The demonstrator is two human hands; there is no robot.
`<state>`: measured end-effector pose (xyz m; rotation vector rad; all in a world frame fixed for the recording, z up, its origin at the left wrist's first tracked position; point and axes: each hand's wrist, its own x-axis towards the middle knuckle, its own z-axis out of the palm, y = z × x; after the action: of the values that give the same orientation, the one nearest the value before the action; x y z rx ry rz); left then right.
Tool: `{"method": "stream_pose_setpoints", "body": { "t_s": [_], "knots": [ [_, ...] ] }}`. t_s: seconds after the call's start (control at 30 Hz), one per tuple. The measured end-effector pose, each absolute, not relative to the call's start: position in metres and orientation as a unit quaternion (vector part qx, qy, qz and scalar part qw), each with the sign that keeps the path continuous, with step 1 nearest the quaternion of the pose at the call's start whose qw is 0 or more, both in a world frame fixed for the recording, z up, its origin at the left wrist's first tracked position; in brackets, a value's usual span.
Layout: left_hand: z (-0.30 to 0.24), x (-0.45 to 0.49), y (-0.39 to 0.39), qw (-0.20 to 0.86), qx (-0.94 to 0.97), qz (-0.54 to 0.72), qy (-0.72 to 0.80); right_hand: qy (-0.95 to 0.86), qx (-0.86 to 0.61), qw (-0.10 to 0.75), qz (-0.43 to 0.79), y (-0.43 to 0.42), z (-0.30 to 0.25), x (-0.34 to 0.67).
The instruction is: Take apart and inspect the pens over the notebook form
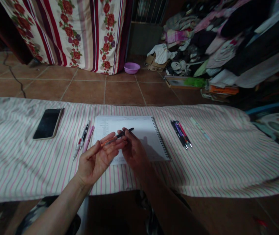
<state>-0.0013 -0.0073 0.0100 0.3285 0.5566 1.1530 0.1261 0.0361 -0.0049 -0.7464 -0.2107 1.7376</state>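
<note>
Pen (118,135) sits pinched in the fingertips of the right hand (133,150), its paler end over the left hand (96,161), which lies spread, palm up, seemingly as a rest; contact there unclear. Notebook (131,121) lies beneath the grip, loose pens (180,133) to either side, apparently within easy reach.

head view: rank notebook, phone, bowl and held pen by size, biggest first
1. Notebook
2. Phone
3. Bowl and held pen, unranked: the pen looks longer but far thinner, and is nearer the camera.
</note>
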Motion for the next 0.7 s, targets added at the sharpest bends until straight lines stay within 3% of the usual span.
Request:
{"method": "stream_pose_setpoints", "body": {
  "t_s": [0.33, 0.7],
  "knots": [
    [0.0057, -0.0035, -0.0069, 0.804, 0.177, 0.535, 0.191, -0.105, -0.345, 0.569, 0.739, 0.0363, -0.0059, 0.1262],
    [0.0051, -0.0074, -0.0049, 0.78, 0.159, 0.518, 0.313, -0.168, -0.409, 0.605, 0.663, 0.0404, -0.0094, 0.1266]
  ]
}}
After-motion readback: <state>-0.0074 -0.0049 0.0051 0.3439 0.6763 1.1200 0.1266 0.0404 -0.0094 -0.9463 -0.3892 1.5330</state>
